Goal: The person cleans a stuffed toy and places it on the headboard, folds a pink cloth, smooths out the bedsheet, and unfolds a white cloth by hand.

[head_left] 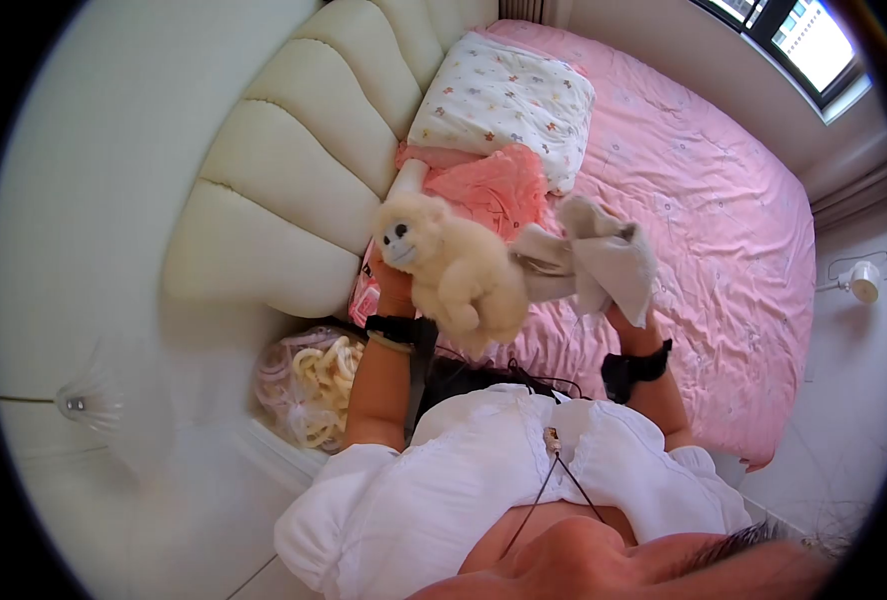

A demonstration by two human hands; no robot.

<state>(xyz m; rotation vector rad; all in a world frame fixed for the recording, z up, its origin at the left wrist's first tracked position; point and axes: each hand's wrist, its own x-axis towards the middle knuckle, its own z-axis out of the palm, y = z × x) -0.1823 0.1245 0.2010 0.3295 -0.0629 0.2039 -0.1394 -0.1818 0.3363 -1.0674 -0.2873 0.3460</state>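
Note:
A cream plush monkey (469,275) with a pale blue face is held up over the near side of the bed. My left hand (392,288) grips it from behind on the face side, with most fingers hidden by the toy. To the right, my right hand (620,318) holds a bunched light grey cloth (609,262), its fingers largely covered by the folds. The cloth's left end meets the monkey's back; whether the two are joined I cannot tell.
Beyond lies a bed with a pink sheet (709,230), a patterned white pillow (509,105) and coral fabric (499,185). A padded headboard (299,170) curves along the left. Below it sits a bag of pale coiled items (314,385). A white lamp (864,283) is at the right.

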